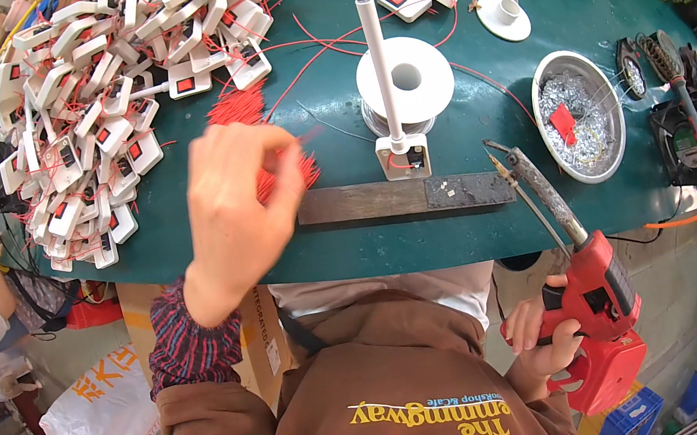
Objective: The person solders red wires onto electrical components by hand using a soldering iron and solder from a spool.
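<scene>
My left hand is curled over a bundle of short red wires, thumb and forefinger pinched together, with a thin red wire end poking out past them. The fingertips are a little blurred. In my right hand is a red soldering gun, its handle gripped and its tip pointing at the bench. Between the hands, a white switch housing with a long tube rests its box end against a dark metal bar. Red wires come out of the tube's far end.
Behind the tube stands a white solder spool. A metal bowl of solder scraps is on the right, beside a small fan. White switch housings are heaped at the left. A white plastic cup piece lies farther back.
</scene>
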